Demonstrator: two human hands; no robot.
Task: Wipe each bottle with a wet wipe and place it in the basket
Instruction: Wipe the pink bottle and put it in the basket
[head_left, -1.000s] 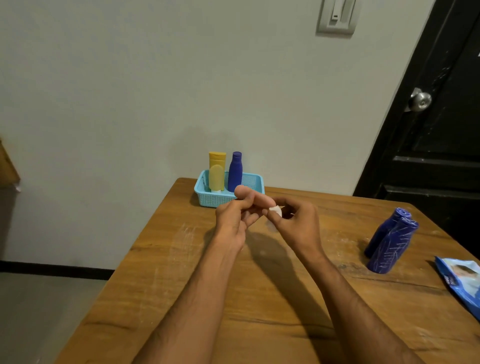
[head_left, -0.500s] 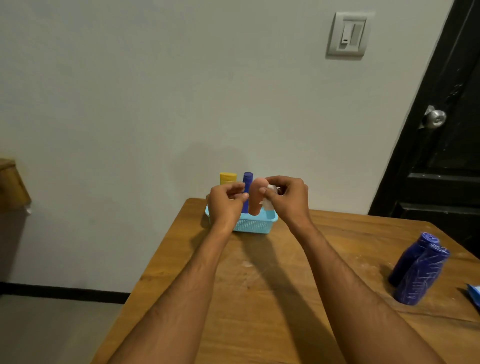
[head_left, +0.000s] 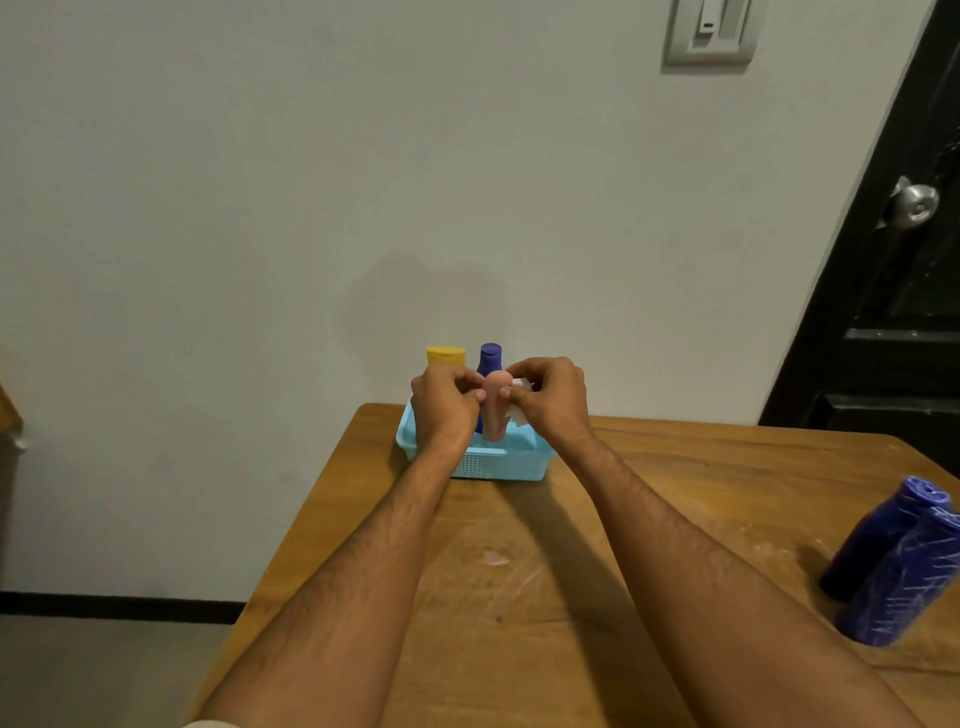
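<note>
Pink bottle (head_left: 494, 410): standing upright over the blue basket (head_left: 511, 462), its base going down inside the rim; whether it is resting on the basket floor cannot be told.
Left hand (head_left: 445, 410): curling its fingers against the left side of the pink bottle, near the top, and gripping it.
Right hand (head_left: 550, 400): pinching a crumpled white wet wipe (head_left: 520, 397) and pressing it against the bottle's right side.
Basket: sitting at the far edge of the tabletop (head_left: 649, 483), close to the wall.
Yellow bottle (head_left: 445, 356): standing in the basket behind the left hand, only its cap showing.
Purple bottle (head_left: 490, 358): standing in the basket just beside the yellow one, partly hidden by the pink bottle.
Dark blue bottles (head_left: 896, 566): two standing together at the tabletop's right edge, touching, leaning in this wide view, well apart from the basket.
Surroundings: light switch (head_left: 709, 31) sitting high on the wall; dark door with a metal knob (head_left: 914, 205) standing to the right.
</note>
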